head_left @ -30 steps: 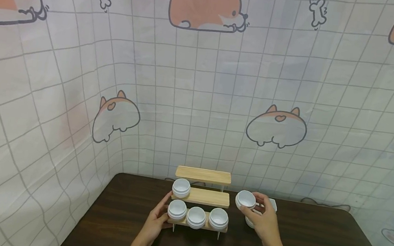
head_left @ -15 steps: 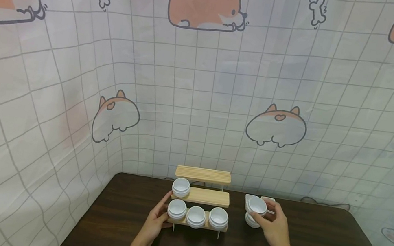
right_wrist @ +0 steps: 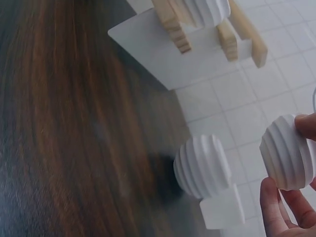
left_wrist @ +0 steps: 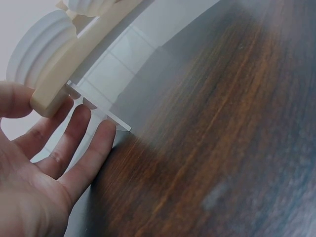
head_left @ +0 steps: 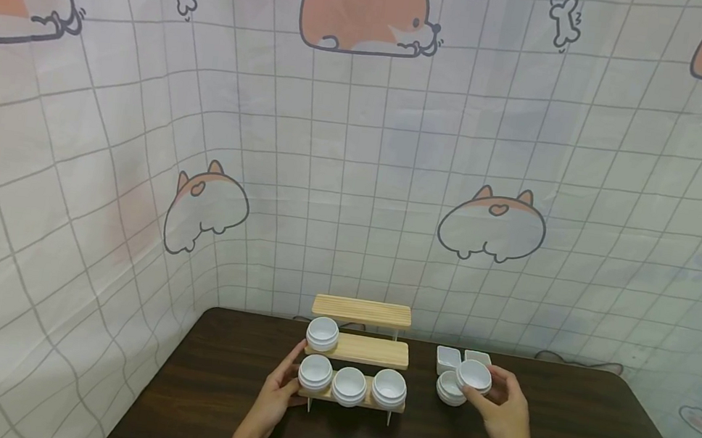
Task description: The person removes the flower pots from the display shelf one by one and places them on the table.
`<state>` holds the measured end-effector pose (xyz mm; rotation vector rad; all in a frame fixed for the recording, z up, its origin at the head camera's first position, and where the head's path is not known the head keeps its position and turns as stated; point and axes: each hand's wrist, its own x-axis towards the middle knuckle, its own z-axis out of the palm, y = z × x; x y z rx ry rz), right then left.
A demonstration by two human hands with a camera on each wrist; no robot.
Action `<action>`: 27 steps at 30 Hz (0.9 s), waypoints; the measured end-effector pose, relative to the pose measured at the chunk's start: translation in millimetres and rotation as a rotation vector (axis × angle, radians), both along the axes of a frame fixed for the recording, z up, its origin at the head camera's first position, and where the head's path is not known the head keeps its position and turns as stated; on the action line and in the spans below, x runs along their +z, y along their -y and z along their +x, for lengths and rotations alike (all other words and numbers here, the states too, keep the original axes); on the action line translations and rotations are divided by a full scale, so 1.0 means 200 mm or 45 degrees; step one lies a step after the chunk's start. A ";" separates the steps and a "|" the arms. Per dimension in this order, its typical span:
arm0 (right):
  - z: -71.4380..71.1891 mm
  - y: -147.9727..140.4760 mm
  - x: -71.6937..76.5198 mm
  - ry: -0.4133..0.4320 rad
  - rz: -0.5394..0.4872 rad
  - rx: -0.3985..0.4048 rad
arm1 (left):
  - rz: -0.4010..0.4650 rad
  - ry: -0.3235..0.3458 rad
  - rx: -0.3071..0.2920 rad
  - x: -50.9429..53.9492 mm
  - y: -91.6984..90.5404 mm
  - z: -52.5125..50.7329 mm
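Observation:
A three-tier wooden rack holds three white round cups on its bottom tier and one cup at the left of the middle tier. My left hand grips the left end of the bottom tier; in the left wrist view the thumb is at the board and fingers reach the clear side support. My right hand pinches a ribbed white cup, seen in the right wrist view held between thumb and fingers. Just left of it, another round cup stands on the table.
Two small square white dishes stand behind the round cup on the dark wooden table. The rack's top tier bears nothing. A grid-patterned curtain hangs behind the table, with a dark cable along its foot.
My right hand has moved right with its cup, which passed over the standing cup and is now at that cup's right. The left hand and the rack have stayed in place.

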<state>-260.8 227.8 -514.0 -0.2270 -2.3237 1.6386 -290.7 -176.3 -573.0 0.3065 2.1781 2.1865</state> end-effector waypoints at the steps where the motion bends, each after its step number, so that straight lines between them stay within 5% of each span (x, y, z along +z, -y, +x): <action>1: 0.00 -0.01 0.00 0.005 0.000 -0.013 | 0.000 0.000 0.000 0.00 0.00 0.00; 27: -0.03 -0.14 -0.15 0.103 0.009 -0.117 | 0.005 -0.006 -0.006 0.00 0.00 0.00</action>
